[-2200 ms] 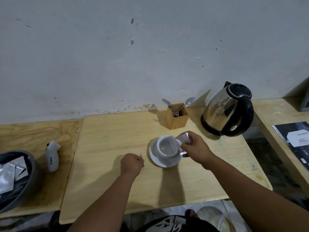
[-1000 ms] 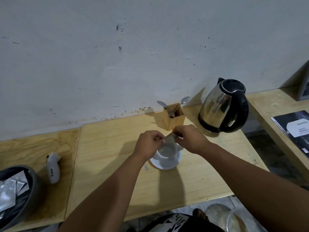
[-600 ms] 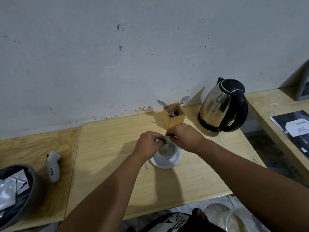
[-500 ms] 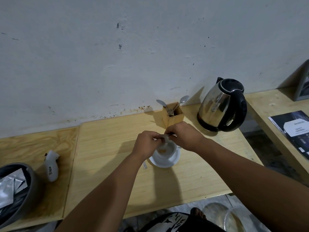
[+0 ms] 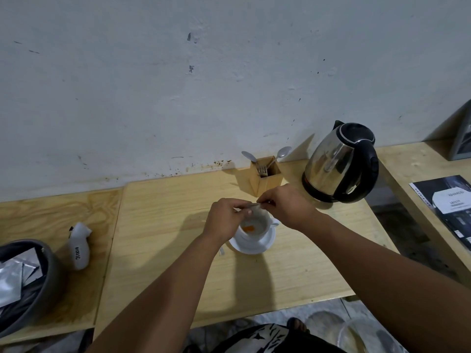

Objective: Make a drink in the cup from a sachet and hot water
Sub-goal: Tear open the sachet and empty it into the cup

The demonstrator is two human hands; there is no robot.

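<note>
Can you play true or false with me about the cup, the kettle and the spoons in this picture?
1. Both hands pinch the sachet right above the cup. True: the left hand and the right hand hold it together.
2. The cup is full of water. False: only a little orange powder lies at its bottom.
3. The cup stands on a white saucer. True.
4. The kettle is being tipped over the cup. False: it stands upright on the table, untouched.
5. The spoons lie flat on the table. False: they stand in a wooden holder by the wall.
</note>
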